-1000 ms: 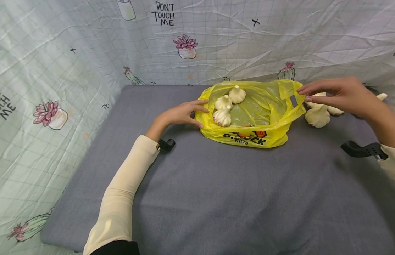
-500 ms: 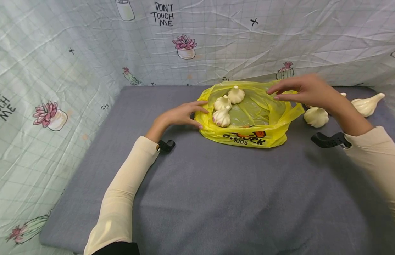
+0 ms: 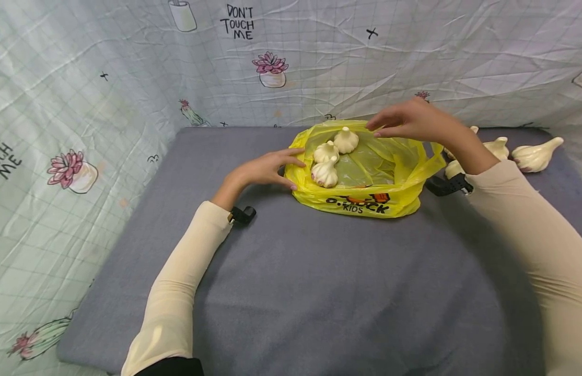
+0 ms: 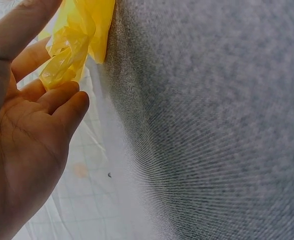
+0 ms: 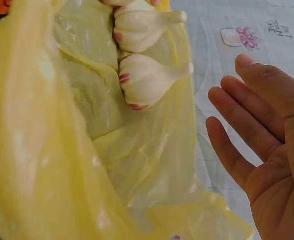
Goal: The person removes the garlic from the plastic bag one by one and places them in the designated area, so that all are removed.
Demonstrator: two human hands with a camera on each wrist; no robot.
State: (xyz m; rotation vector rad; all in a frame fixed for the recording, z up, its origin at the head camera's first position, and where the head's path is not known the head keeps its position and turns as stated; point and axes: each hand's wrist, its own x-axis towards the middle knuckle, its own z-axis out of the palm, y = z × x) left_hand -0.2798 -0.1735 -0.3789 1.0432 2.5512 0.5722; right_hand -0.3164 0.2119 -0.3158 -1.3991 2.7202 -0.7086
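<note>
A yellow plastic bag (image 3: 361,201) sits on the grey surface with its mouth spread. Three garlic bulbs (image 3: 325,172) lie together at its left inside. My left hand (image 3: 263,168) rests against the bag's left side, fingers extended and thumb apart; in the left wrist view the crumpled plastic (image 4: 69,55) touches its fingers. Over the bag's back right part hovers my right hand (image 3: 415,121). The right wrist view shows that hand (image 5: 267,145) with spread fingers and nothing in them, beside two of the garlic bulbs (image 5: 147,82).
Right of the bag lie several more garlic bulbs (image 3: 535,155), partly hidden behind the right forearm. A printed curtain (image 3: 319,57) hangs behind and left of the grey cloth-covered surface (image 3: 342,282).
My right hand has moved left from the bag's right handle to above its back right part, bringing more garlic at the right into view. The left hand and bag stay in place.
</note>
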